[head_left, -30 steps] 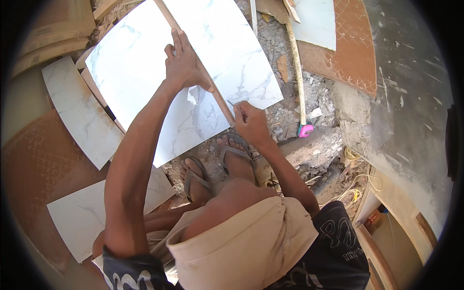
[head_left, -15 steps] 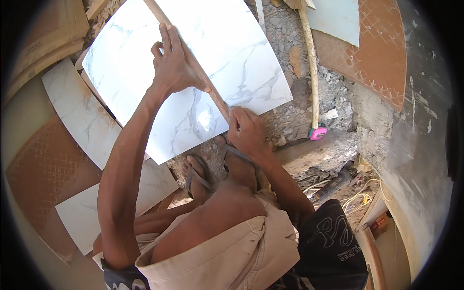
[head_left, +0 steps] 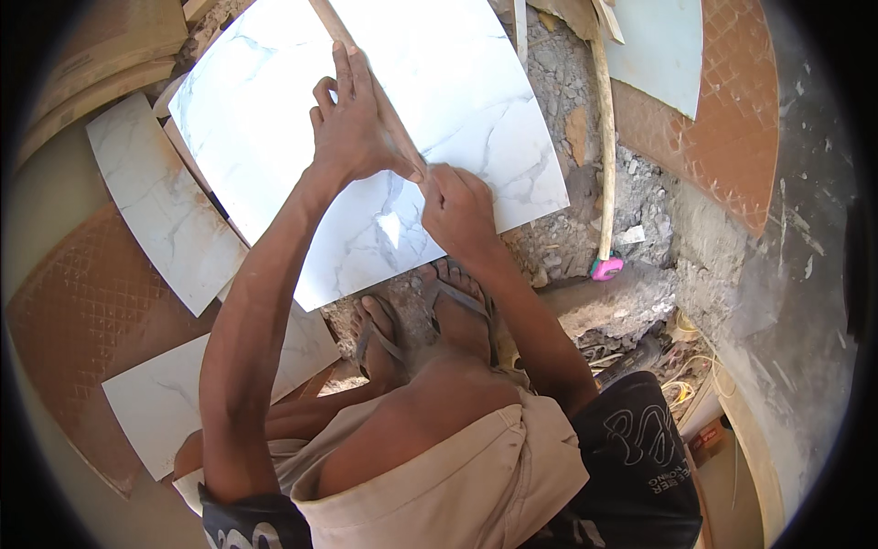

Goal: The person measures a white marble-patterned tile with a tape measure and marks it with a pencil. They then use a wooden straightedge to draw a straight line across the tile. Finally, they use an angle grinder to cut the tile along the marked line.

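A large white marble-patterned tile (head_left: 494,119) lies in front of my feet, with a narrow wooden strip (head_left: 395,125) running slantwise across it. My left hand (head_left: 352,137) bears down on the strip, thumb and fingers spread along it and the fingertips toward its far part. Close by the left thumb, my right hand (head_left: 460,209) is closed at the strip's near end, above the tile. Its curled fingers hide whatever they may hold.
At right, a long wooden stick (head_left: 606,151) ends beside a pink tape measure (head_left: 606,268) on rubble. Cut white tile pieces (head_left: 165,201) and a brown tile back (head_left: 105,334) lie at left. More tiles (head_left: 736,110) are at far right, near a grey wall (head_left: 805,302).
My right hand has moved away from the tile's near edge, up along the strip toward my left thumb. My left hand stays on the strip; the whole view has shifted slightly.
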### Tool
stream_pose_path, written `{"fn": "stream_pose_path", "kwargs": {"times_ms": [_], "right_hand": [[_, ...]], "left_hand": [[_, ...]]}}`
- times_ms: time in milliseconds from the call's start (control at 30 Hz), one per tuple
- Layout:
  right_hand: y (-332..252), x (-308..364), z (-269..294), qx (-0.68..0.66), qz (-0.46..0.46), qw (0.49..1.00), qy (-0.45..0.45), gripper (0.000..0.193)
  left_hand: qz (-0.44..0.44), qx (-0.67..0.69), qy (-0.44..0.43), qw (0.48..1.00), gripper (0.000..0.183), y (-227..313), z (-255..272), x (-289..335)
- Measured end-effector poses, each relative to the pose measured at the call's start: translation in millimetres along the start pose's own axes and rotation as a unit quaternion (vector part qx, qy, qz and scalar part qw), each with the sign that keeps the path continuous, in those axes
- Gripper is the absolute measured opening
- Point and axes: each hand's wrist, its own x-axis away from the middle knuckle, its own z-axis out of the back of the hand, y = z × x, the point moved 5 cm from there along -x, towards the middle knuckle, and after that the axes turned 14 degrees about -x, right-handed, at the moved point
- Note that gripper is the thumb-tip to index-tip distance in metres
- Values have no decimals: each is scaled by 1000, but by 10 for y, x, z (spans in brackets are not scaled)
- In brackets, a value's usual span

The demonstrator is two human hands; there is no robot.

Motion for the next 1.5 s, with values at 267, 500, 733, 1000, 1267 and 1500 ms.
{"fn": "stream_pose_path", "kwargs": {"times_ms": [267, 500, 733, 1000, 1267, 1500], "right_hand": [[-58, -137, -57, 2, 16, 1000, 19, 12], [0, -87, -49, -9, 10, 1000, 15, 13], [-35, -388, -176, -15, 12, 1000, 13, 11], [-54, -447, -186, -36, -13, 999, 17, 10], [-62, -857, -332, -26, -35, 999, 6, 14], [-129, -1128, -399, -40, -64, 997, -13, 21]], "left_hand": [[3, 7, 3, 1000, 167, 2, 16, -1], [-4, 9, 10, 1000, 166, -5, 0, 0], [1, 17, 2, 1000, 164, -55, -73, -43], [5, 10, 12, 1000, 152, -33, -18, -6], [8, 3, 13, 1000, 148, -87, -69, -8], [13, 52, 33, 998, 159, -154, -133, -3]]}}
